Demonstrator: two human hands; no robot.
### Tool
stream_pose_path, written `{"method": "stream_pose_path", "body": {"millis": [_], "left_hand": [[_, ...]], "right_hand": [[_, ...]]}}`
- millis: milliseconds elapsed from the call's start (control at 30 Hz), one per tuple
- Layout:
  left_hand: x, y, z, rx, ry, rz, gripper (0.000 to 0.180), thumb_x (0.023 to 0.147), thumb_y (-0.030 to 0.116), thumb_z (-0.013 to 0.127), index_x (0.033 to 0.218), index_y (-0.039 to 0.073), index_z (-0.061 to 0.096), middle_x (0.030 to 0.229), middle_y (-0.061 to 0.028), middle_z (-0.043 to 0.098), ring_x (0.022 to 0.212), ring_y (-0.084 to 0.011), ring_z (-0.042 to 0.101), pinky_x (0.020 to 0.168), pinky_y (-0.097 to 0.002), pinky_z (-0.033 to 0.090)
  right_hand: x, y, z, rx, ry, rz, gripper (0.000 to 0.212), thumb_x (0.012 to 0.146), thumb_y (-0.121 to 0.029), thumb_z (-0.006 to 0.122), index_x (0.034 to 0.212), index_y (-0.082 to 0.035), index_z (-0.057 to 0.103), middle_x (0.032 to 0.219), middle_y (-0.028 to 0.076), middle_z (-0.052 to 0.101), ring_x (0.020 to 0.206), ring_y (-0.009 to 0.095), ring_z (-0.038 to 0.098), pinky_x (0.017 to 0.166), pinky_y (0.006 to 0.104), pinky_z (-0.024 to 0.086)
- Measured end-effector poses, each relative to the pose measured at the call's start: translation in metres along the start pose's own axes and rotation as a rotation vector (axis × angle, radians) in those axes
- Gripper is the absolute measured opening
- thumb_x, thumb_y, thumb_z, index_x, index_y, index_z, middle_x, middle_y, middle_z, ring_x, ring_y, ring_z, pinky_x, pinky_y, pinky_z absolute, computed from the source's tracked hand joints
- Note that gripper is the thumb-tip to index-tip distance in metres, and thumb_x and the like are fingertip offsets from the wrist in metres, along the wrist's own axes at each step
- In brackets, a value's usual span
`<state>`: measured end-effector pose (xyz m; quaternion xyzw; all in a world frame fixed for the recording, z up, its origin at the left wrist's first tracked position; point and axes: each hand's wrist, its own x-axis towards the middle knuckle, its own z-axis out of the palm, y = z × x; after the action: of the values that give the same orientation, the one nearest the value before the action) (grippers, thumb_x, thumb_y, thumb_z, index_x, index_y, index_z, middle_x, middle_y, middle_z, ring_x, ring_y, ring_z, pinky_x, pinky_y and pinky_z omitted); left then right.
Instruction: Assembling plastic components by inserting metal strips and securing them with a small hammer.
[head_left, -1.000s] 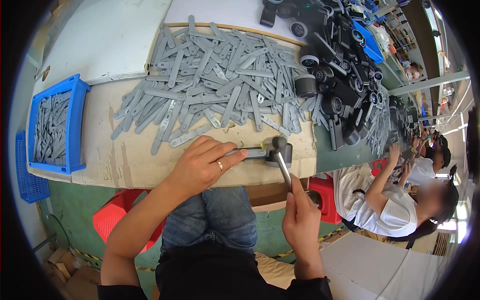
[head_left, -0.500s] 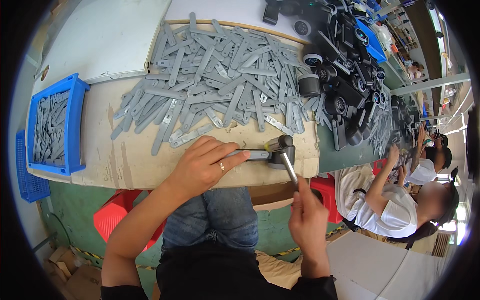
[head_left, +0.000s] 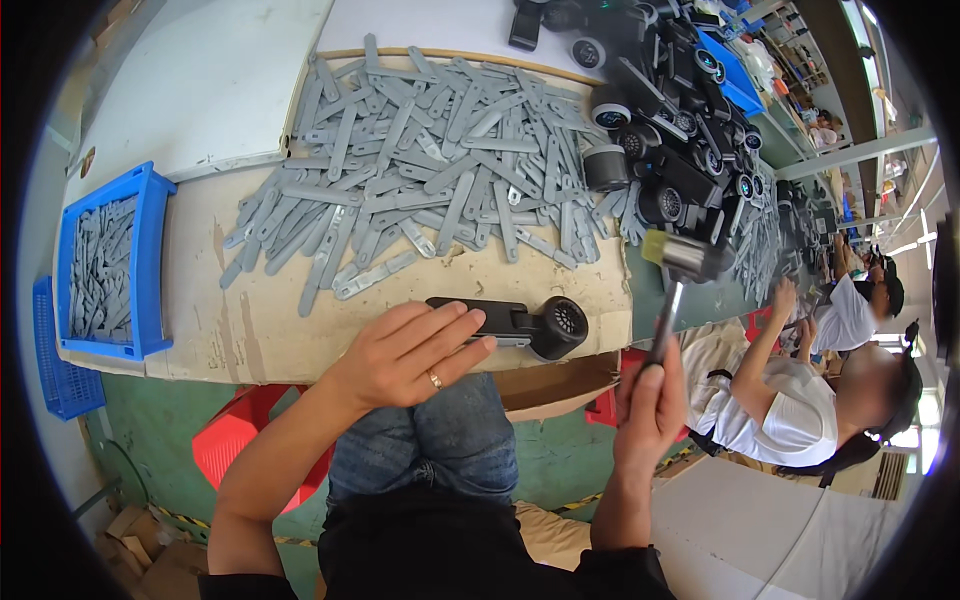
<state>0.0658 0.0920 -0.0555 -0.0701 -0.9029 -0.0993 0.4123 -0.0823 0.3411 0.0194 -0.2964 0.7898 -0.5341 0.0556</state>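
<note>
On the cardboard near the table's front edge lies a black handheld fan [head_left: 508, 318] with a round grilled head at its right end. My left hand [head_left: 412, 358], a ring on one finger, is closed over the fan's left end and hides part of it. Raised off to the right, my right hand [head_left: 650, 402] grips the metal handle of a mallet [head_left: 690, 257]. Its head has a yellowish face on one side and a dark one on the other, apart from the fan. Beyond my left hand is a heap of grey plastic strips [head_left: 425, 150].
A blue crate [head_left: 152, 262] of more strips stands at the left. Black fans [head_left: 690, 150] are piled at the back right. Red stools [head_left: 235, 440] stand under the table. A person in a white shirt [head_left: 785, 410] sits to the right.
The mallet has risen from the fan's head and swung right in my right hand. The fan has turned in my left hand, so its black side and grille now show.
</note>
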Motion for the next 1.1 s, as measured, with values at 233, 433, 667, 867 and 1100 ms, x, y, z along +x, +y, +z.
{"method": "stream_pose_path", "body": {"millis": [233,433,667,867,1100], "left_hand": [[-0.003,0.003,-0.001,0.117,0.020,0.126,0.024,0.090,0.010,0.073,0.114,0.016,0.076,0.120,-0.0007,0.075,0.110,-0.0174,0.069,0.084,-0.0285,0.052],[0.001,0.003,-0.009,0.171,0.000,0.087,0.024,0.090,0.012,0.073,0.113,0.018,0.077,0.117,-0.0017,0.075,0.105,-0.0156,0.071,0.077,-0.0268,0.049],[0.016,-0.064,-0.072,0.450,0.213,-0.309,0.029,0.086,0.007,0.079,0.115,0.009,0.077,0.104,-0.0090,0.077,0.085,-0.0267,0.071,0.070,-0.0391,0.054],[0.013,-0.179,-0.107,0.714,0.107,-0.669,0.025,0.091,0.014,0.075,0.115,0.005,0.076,0.093,-0.0121,0.075,0.080,-0.0308,0.069,0.072,-0.0417,0.057],[-0.004,-0.173,-0.115,0.682,-0.135,-0.684,0.046,0.088,0.016,0.075,0.132,0.003,0.068,0.089,-0.0142,0.073,0.090,-0.0342,0.067,0.088,-0.0461,0.053]], "right_hand": [[0.032,0.054,0.033,0.261,-0.006,0.176,0.044,0.114,-0.021,0.046,0.154,-0.003,0.049,0.065,-0.005,0.044,0.052,0.003,0.035,0.046,0.0197,0.025],[0.048,0.080,0.048,0.427,-0.027,0.376,0.045,0.113,-0.027,0.049,0.155,-0.009,0.050,0.067,-0.003,0.047,0.050,0.005,0.039,0.043,0.0220,0.029],[0.044,0.094,0.039,0.409,-0.034,0.302,0.044,0.114,-0.028,0.047,0.153,-0.008,0.052,0.067,-0.003,0.048,0.048,0.005,0.037,0.041,0.0222,0.029],[0.045,0.094,0.044,0.448,-0.050,0.283,0.045,0.114,-0.031,0.048,0.153,-0.009,0.053,0.067,-0.004,0.048,0.049,0.004,0.038,0.041,0.0222,0.029],[0.049,0.091,0.049,0.449,-0.026,0.334,0.043,0.114,-0.028,0.049,0.151,-0.007,0.054,0.066,-0.005,0.047,0.050,0.003,0.037,0.043,0.0209,0.028]]}}
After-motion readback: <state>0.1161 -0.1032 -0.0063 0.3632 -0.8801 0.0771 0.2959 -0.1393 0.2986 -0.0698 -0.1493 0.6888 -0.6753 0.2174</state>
